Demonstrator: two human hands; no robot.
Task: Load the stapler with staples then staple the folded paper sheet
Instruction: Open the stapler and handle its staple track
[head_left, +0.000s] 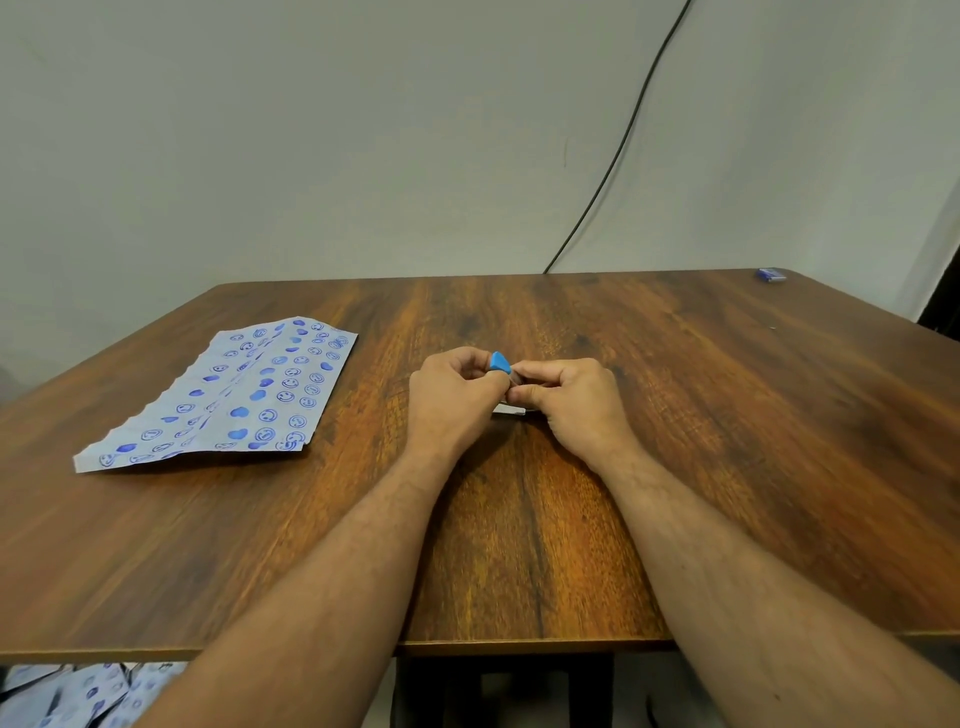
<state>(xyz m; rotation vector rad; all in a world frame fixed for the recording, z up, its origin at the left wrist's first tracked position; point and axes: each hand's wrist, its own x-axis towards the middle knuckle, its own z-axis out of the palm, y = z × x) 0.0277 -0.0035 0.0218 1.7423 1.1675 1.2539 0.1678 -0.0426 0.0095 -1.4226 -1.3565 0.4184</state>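
A small blue stapler (500, 361) sits between my two hands at the middle of the wooden table (675, 415). Only its blue top end and a strip of its metal base (509, 410) show; the rest is hidden by my fingers. My left hand (454, 400) is closed around its left side. My right hand (569, 400) pinches it from the right, fingertips meeting the left hand's. I cannot make out any staples. The folded paper sheet (228, 395), pale with blue smiley faces and hearts, lies flat on the table to the left, apart from both hands.
A small blue box (771, 274) lies at the far right corner of the table. A black cable (623, 135) runs down the wall behind the table. More patterned paper (78, 693) lies below the table's near edge at lower left.
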